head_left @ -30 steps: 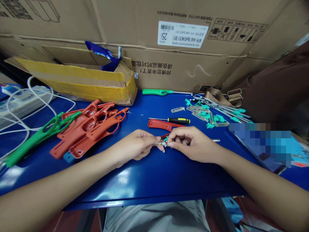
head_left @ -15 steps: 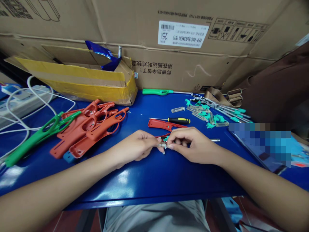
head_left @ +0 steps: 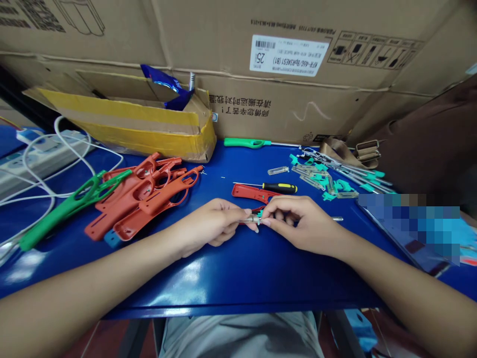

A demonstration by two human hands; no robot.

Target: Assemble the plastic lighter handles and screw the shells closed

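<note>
My left hand [head_left: 216,223] is closed in a pinch on a small clear lighter fuel tank [head_left: 250,219], mostly hidden by the fingers. My right hand [head_left: 294,219] has its thumb and forefinger pinched at the tank's right end, where a pale tip shows. Just behind the fingers lie a red lighter shell half [head_left: 253,191] and, partly covered, a bit of green plastic. A metal lighter tube [head_left: 337,219] sticks out beyond my right hand. The black and yellow screwdriver [head_left: 280,188] rests across the red shell.
Red lighter shells [head_left: 149,194] and a green one [head_left: 55,219] are piled left, near a white power strip [head_left: 40,159]. Clear tanks and green parts [head_left: 316,174] lie right, beside metal tubes. A green lighter [head_left: 246,142], taped box [head_left: 126,129] and large carton [head_left: 231,49] stand behind.
The view has shifted slightly, so the table's things sit a little farther right. Both hands stay pinched together at the same spot, and slightly more of the clear tank shows between them.
</note>
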